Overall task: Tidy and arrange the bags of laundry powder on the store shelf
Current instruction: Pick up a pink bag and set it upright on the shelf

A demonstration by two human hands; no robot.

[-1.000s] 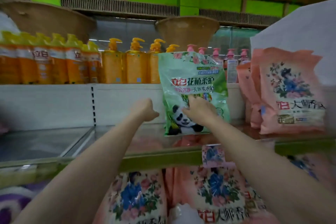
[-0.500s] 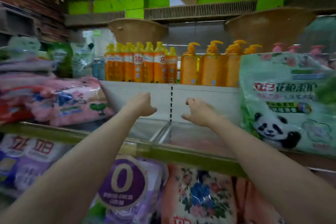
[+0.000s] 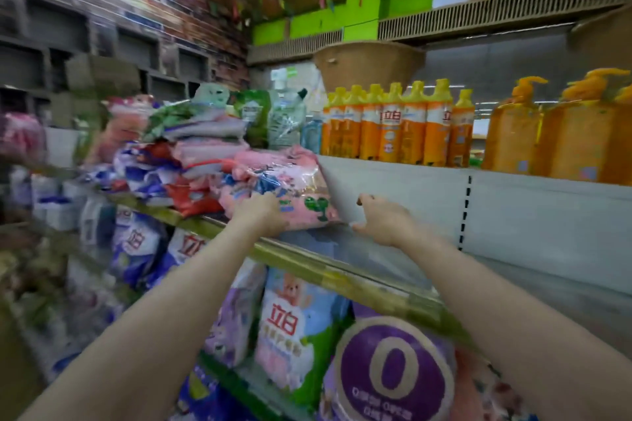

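A messy pile of laundry powder bags lies flat on the left part of the glass shelf. The nearest one is a pink bag with blue flowers and a green mark, at the pile's right end. My left hand grips the front edge of this pink bag. My right hand hovers just right of the bag's corner, thumb up and fingers loosely curled, holding nothing. The right part of the shelf is bare.
Orange bottles and orange pump bottles stand on the raised ledge behind. Upright powder bags, one with a purple round label, fill the shelf below. A woven basket sits above the bottles.
The view has swung left, away from the green panda bag. Both hands moved left to the pile, and my left hand has taken hold of the pink bag.
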